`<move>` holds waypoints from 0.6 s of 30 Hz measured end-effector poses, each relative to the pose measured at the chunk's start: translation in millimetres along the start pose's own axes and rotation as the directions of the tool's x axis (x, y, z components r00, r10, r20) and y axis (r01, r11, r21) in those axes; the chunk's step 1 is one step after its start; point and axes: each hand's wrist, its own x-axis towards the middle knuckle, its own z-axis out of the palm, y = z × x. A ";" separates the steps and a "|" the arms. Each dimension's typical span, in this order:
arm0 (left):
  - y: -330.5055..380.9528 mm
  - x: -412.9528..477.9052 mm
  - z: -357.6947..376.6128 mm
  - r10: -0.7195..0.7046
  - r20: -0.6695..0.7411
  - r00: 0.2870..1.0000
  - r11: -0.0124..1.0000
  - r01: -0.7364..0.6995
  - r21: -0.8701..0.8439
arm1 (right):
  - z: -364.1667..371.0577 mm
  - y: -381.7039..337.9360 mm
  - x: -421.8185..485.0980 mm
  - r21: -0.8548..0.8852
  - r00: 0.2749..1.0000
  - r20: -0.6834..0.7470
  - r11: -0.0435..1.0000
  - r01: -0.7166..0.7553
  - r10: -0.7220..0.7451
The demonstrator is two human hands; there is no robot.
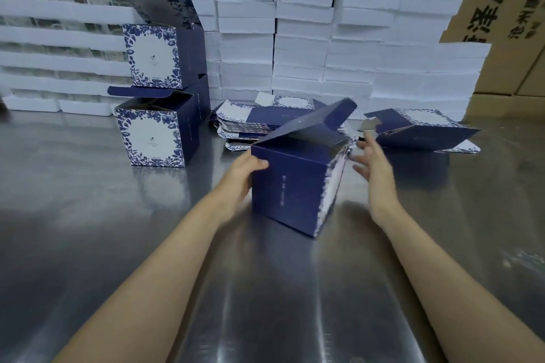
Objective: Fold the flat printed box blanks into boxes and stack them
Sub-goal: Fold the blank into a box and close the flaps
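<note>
Even indoor light, streaky glare on the steel table (88,215), motion blur, edge distortion.

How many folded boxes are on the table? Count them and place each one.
3. Two are stacked at the left: top box on bottom box. The third box, tilted, is in front, held by the left hand. More may hide behind them. The half-open blank at right is not counted.

One wide-angle view from the person's head — forward and down, close over left hand (240,177), right hand (375,175) and steel table (73,200).
</note>
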 end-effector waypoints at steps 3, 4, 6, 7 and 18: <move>3.2 3.3 -1.6 0.101 -0.362 0.927 0.977 -0.023 0.213 | 11.4 9.2 -8.1 -0.047 0.991 0.135 0.999 0.000 0.006; 3.1 4.0 -4.0 0.146 -0.441 0.885 0.959 -0.018 0.282 | 14.1 9.8 -10.3 -0.067 0.989 0.150 0.998 0.022 -0.012; 2.7 6.0 -8.5 0.134 -0.514 0.847 0.973 -0.015 0.229 | 17.3 10.8 -12.8 -0.045 0.985 0.158 0.996 0.078 -0.070; 5.9 5.7 -8.2 0.090 -0.518 0.850 0.990 -0.021 0.138 | 18.8 10.2 -13.5 -0.030 0.983 0.156 0.994 0.106 -0.100; 25.0 -9.3 22.4 0.402 -0.230 0.886 0.915 -0.384 0.123 | 33.0 -12.5 -32.6 -0.065 0.914 0.321 0.957 0.283 -0.248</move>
